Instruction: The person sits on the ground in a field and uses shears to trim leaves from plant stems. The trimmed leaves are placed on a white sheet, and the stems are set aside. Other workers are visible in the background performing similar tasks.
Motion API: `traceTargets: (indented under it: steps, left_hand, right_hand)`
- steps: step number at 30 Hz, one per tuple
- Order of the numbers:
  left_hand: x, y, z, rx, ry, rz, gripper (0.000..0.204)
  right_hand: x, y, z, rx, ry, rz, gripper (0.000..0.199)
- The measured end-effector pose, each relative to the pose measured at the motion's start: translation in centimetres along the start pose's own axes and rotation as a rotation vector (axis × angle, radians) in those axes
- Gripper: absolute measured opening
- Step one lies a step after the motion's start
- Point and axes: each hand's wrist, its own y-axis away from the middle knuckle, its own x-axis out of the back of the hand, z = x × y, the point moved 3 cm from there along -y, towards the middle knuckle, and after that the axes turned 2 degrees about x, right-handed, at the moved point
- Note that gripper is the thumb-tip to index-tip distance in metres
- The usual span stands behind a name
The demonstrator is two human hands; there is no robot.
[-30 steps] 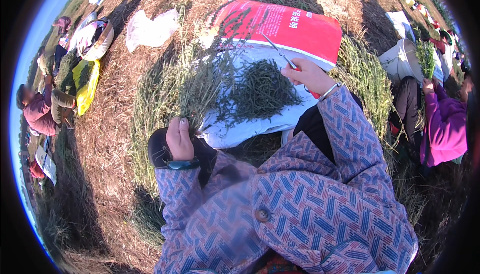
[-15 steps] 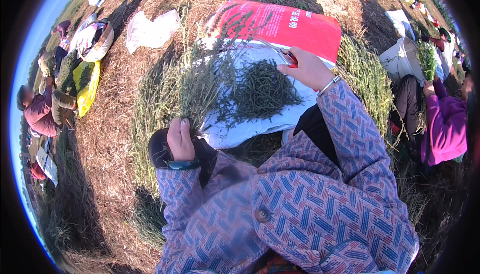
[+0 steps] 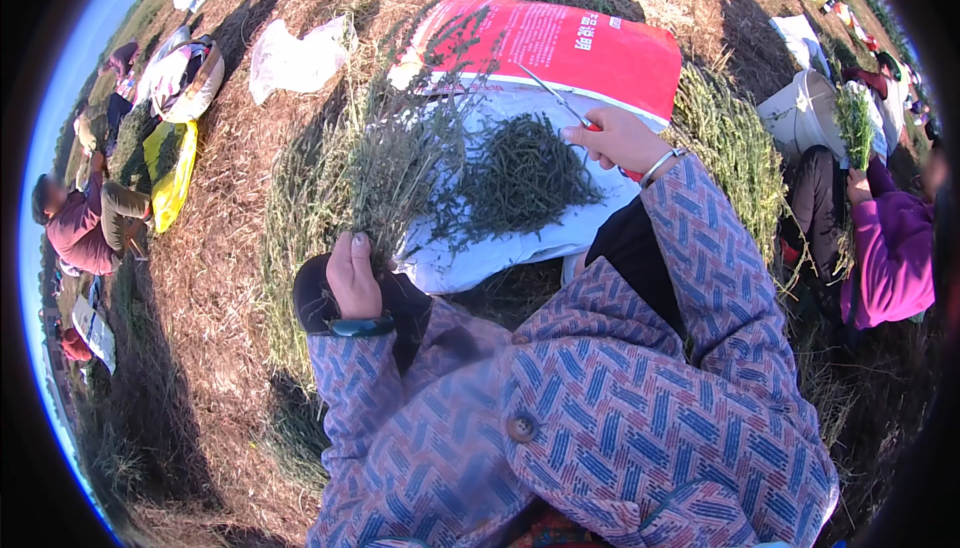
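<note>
My left hand (image 3: 355, 276) is closed round the lower ends of a bunch of green plant stems (image 3: 385, 178), which fan up and away over the left part of a sack. In my right hand (image 3: 625, 143) is a pair of scissors (image 3: 553, 91) with red handles, its blades pointing up and left, apart from the stems. Below the blades lies a pile of dark green cut tips (image 3: 525, 178) on the white part of the red and white sack (image 3: 630, 58). Parts of the scissor handles are hidden by my fingers.
Stacks of cut plants lie left of the sack and at its right (image 3: 730, 148). A white bucket (image 3: 800, 113) stands beside a person in purple (image 3: 890, 248) holding green stems. At left are a pale plastic bag (image 3: 295, 58), a yellow bag (image 3: 175, 178) and a seated person (image 3: 80, 228).
My right hand has moved slightly right and down, bringing the scissors away from the stems. My left hand has shifted slightly left with the bunch, whose tops have swung left too.
</note>
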Motion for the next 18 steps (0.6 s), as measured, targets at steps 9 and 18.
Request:
traceTargets:
  steps: [9,18]
  left_hand:
    - [0.0,0.1,0.4,0.061,0.096,-0.026,0.032]
    - [0.2,0.0,0.1,0.081,0.101,-0.034,0.032]
  right_hand:
    - [-2.8,-1.5,-1.2,0.195,-0.118,-0.157,0.044]
    - [-3.2,-1.6,-0.8,0.204,-0.183,-0.163,0.040]
